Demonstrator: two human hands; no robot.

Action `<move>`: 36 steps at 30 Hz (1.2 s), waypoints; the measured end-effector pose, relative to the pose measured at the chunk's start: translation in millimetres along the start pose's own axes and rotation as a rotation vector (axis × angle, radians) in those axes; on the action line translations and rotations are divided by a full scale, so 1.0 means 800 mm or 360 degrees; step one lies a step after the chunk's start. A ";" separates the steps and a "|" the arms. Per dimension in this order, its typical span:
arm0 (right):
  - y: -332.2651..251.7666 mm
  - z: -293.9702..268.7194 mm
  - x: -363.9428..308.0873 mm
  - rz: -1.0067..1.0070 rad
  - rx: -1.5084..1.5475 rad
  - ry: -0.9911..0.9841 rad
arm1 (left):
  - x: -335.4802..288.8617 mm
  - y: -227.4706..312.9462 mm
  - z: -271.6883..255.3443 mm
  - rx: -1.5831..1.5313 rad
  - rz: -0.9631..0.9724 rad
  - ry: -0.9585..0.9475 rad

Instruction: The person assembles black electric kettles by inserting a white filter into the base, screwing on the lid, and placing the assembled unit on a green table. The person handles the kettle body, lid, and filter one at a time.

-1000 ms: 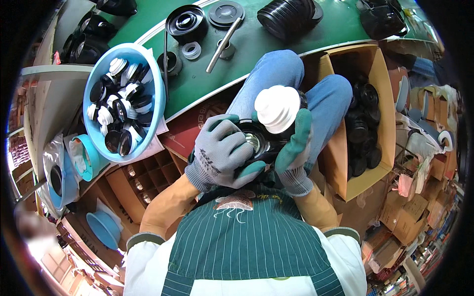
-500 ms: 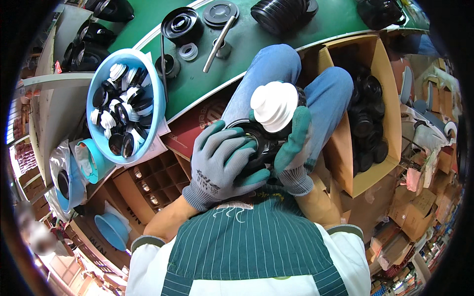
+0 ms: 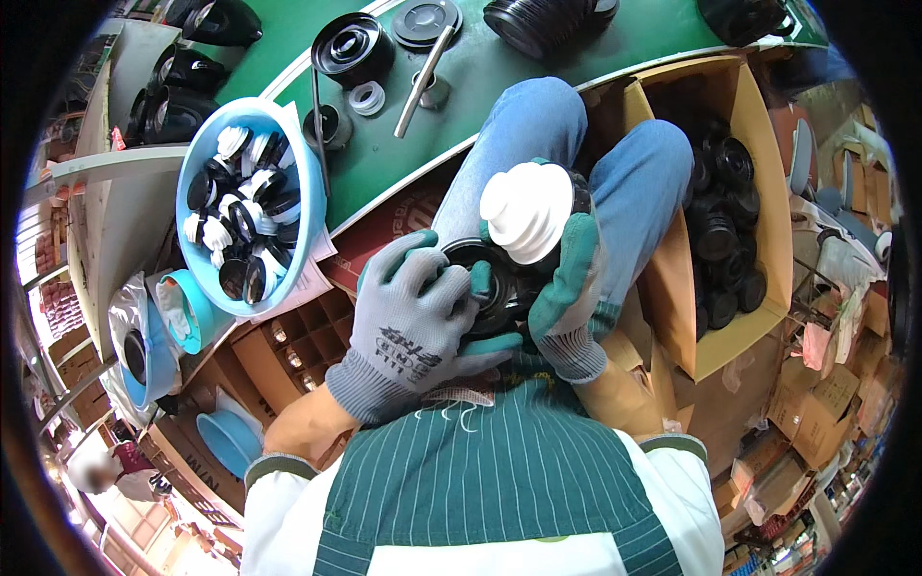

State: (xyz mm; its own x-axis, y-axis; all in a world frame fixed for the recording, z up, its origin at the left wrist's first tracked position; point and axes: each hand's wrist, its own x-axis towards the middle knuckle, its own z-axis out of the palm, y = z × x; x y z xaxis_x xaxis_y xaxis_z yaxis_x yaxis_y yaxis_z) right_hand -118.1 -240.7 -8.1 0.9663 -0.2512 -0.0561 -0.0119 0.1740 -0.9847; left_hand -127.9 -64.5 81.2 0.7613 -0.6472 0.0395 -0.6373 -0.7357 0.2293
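Note:
My left hand (image 3: 408, 322), in a grey and green glove, grips a round black part (image 3: 490, 283) held over my lap. My right hand (image 3: 567, 298), gloved the same way, holds a white stepped plastic cap (image 3: 526, 209) against the top of that black part. Both hands sit close together above my blue-jeaned knees (image 3: 576, 154), just below the edge of the green workbench (image 3: 461, 106).
A blue basin (image 3: 245, 216) of black-and-white parts sits at the bench's left. A metal rod (image 3: 424, 67), rings and black round parts lie on the bench. A cardboard box (image 3: 720, 221) of black parts stands right of my knees. Shelves and blue tubs are lower left.
The hands have stayed together on the black part and white cap; my left fingers have shifted slightly over the black part.

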 end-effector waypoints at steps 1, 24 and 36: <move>0.001 -0.002 0.000 -0.0044 -0.0049 -0.0010 | 0.003 -0.004 0.002 -0.0055 0.0045 -0.0030; 0.043 -0.015 0.009 -0.0955 -0.1103 0.0113 | -0.008 0.025 0.004 0.0026 -0.0508 0.0080; 0.017 -0.007 0.018 -0.0336 -0.0366 0.0035 | 0.009 -0.017 0.002 -0.0451 -0.0247 0.0191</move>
State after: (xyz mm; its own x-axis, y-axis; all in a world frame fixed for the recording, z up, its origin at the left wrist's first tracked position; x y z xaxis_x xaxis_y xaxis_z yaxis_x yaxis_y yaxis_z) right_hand -105.4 -247.3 -23.1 0.9479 -0.2796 0.1525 0.1280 -0.1038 -0.9863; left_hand -114.1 -59.4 77.2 0.8658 -0.4916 0.0931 -0.4672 -0.7278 0.5020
